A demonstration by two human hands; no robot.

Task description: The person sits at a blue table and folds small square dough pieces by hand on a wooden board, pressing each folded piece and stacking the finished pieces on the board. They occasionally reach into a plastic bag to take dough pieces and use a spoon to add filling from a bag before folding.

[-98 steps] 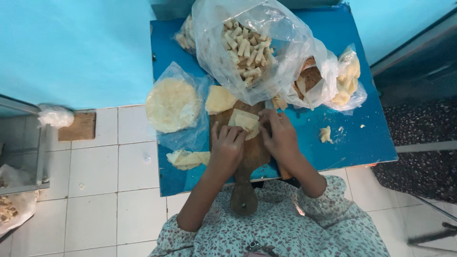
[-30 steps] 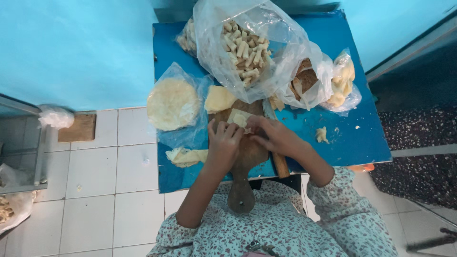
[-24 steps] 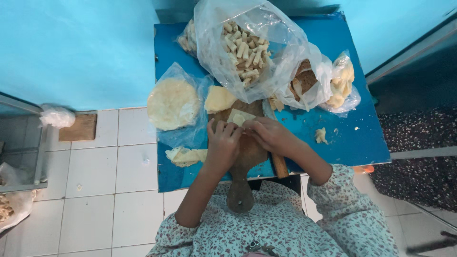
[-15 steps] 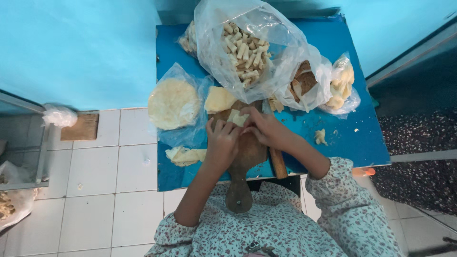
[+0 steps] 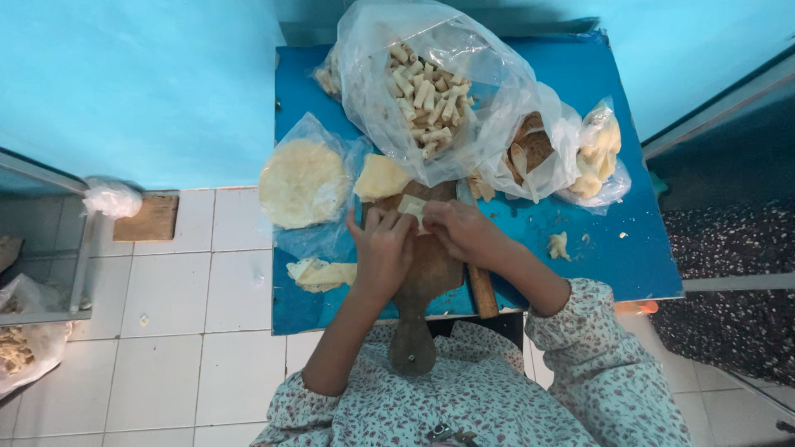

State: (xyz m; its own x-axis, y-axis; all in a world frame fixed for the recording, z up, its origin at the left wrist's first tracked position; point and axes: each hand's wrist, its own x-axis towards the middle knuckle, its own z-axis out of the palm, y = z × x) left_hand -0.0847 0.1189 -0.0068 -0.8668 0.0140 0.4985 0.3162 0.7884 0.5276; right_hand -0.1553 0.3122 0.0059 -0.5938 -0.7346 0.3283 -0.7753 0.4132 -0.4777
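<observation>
A pale dough piece (image 5: 411,207) sits pinched between the fingers of the left hand (image 5: 383,248) and right hand (image 5: 458,232), both closed on it, over a wooden board (image 5: 426,277). Just beyond the fingertips lies a clear bag of rolled sticks (image 5: 426,91) on the blue table (image 5: 613,248).

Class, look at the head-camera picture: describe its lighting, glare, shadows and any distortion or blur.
Head view: soft, even light; white glare streaks on the large clear plastic bag of pale rolled pieces; only faint shadows under the left hand and right hand on the brown wooden paddle board; the blue table edges splay from the wide lens; the flowered sleeves at the bottom look slightly soft.
</observation>
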